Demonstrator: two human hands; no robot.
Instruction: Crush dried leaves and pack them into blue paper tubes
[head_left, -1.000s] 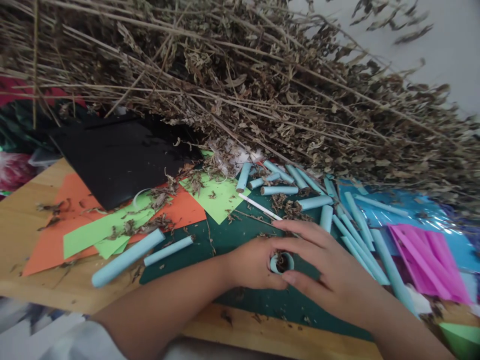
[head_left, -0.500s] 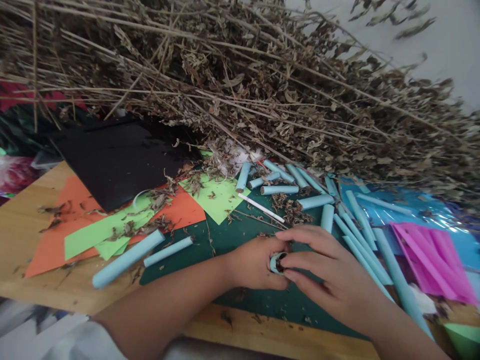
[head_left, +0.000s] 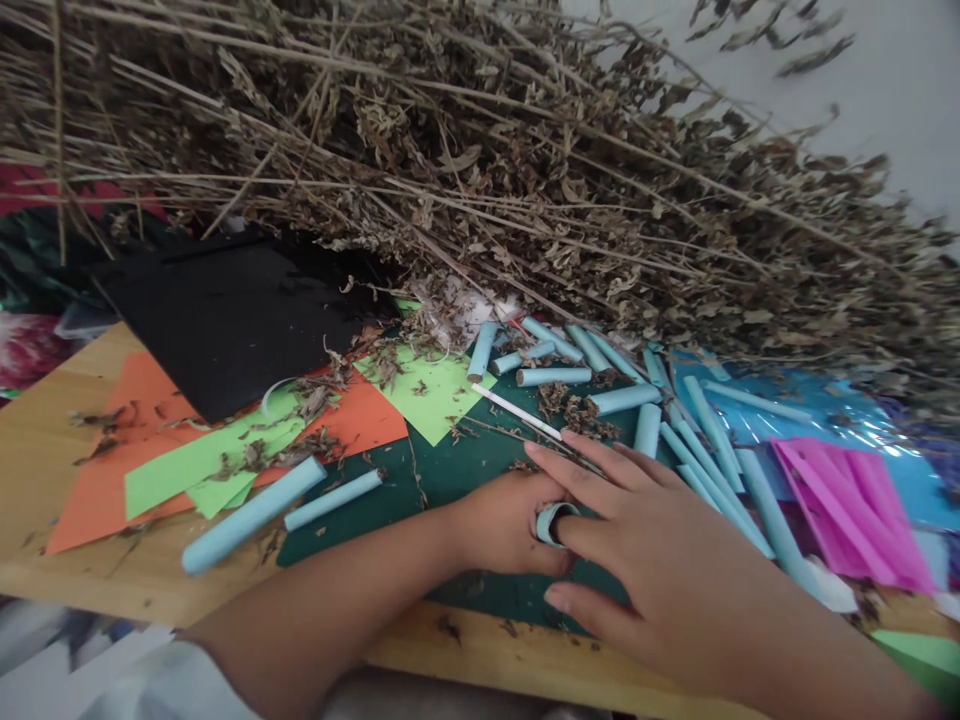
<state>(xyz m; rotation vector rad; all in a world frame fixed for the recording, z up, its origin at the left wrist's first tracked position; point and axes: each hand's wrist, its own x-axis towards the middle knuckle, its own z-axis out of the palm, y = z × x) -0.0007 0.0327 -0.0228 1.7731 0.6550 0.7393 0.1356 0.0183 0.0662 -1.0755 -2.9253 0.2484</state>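
left hand (head_left: 504, 525) grips upright paper tube (head_left: 547, 522) | right hand (head_left: 652, 545) fingers spread, pressing its mouth | finished tubes (head_left: 675, 440) at 2 o'clock; filling unfinished

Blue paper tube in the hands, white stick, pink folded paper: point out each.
blue paper tube (head_left: 547, 522), head view, open rim.
white stick (head_left: 517, 411), head view, mid-length.
pink folded paper (head_left: 847, 510), head view, centre pleats.

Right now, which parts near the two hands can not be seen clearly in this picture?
- Head view: inside of the blue paper tube, covered by the right hand.
- Most of the tube's body, wrapped by the left hand.
- Black sheet's far edge, under the dried branches.
- Pink paper, blurred near the right edge.
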